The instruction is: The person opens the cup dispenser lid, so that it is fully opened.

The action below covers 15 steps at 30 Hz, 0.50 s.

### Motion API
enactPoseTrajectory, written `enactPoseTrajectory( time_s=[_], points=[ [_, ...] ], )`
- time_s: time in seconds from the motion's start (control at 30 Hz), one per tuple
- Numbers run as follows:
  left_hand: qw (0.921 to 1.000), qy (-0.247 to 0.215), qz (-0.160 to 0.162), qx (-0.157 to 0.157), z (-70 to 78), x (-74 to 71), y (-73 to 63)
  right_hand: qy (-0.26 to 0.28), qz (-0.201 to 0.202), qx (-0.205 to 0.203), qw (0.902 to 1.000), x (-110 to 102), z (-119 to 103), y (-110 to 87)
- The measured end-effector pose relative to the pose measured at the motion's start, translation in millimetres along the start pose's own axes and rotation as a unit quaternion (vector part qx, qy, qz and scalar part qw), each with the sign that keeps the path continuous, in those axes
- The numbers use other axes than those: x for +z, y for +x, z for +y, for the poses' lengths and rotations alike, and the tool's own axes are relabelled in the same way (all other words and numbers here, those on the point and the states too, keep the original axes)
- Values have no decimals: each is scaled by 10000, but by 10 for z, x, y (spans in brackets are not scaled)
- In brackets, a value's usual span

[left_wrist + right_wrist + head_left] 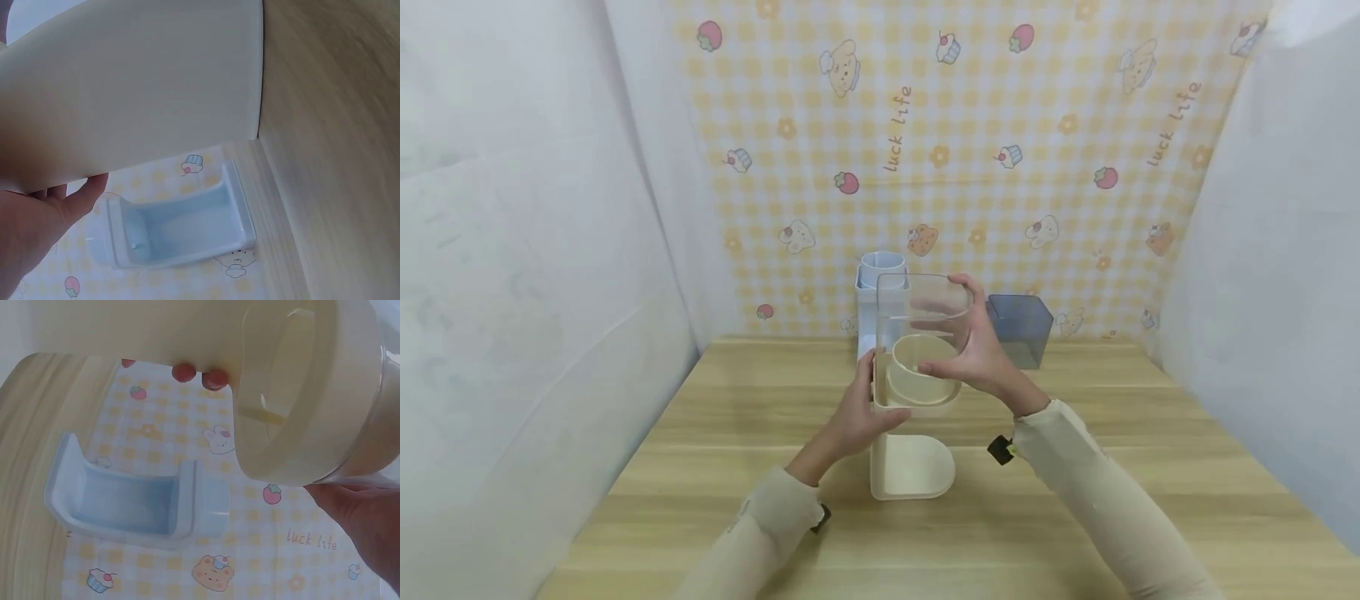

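A cream plastic stand (pixel 917 467) with a rounded base stands upright on the table, a ring-shaped cream holder (pixel 925 383) at its upper part. Over this ring sits a clear see-through cover (pixel 917 293). My left hand (pixel 856 412) grips the stand's upper part from the left, thumb in front, fingers behind. From the right, my right hand (pixel 981 354) holds the clear cover between its thumb and fingers. In the left wrist view the stand's broad wall (pixel 144 81) hides part of the left hand. The right wrist view shows the ring's underside (pixel 350 381).
Behind the cream stand is a similar light blue stand (pixel 867 321) with a round piece in its top. To its right, near the patterned back cloth (pixel 970 108), stands a dark translucent blue-grey box (pixel 1024 329). White sheets (pixel 512 250) flank the wooden table (pixel 715 467).
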<state>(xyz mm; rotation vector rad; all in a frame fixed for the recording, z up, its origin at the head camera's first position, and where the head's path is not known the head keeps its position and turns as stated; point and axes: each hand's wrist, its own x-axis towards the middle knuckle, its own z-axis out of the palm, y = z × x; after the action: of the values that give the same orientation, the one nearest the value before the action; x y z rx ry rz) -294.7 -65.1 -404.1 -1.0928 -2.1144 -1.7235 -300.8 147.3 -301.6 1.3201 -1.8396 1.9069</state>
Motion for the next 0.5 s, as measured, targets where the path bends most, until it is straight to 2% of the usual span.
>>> enactPoseTrajectory(
  time_s=[0.13,0.33,0.5],
  points=[
    [9999,-2,35,127,-26,33,10,-36,81,-180,9998,-3,31,-13],
    [9999,-163,-17,50,-69,47,-14,-231,79,-265,9994,22,58,-28],
    [9998,-168,22,146,-65,41,9,-395,128,-465,9981,30,72,-1]
  ],
)
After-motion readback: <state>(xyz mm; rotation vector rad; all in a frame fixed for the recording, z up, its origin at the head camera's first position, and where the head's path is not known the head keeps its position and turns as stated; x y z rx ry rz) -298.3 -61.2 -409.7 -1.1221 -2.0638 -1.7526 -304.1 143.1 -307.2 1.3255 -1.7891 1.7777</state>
